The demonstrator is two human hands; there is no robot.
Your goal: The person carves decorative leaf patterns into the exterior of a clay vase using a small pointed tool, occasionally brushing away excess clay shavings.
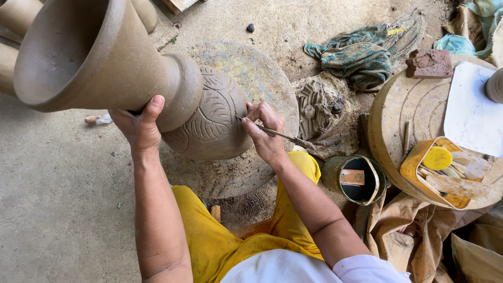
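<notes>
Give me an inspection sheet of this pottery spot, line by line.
Surface: a round turntable disc, stained, on a bare concrete floor.
Job's things: a tall unfired clay vase with carved leaf patterns on its belly; a thin carving tool.
Clutter: a dirty cloth, a clay lump, a brick piece, a small bucket, a yellow tray of tools on a second round board.
Grippers: left hand steadies the vase's neck; right hand presses the tool's tip to the belly.
Cables: nothing seen.
Surroundings: more clay pots at the upper left.
</notes>
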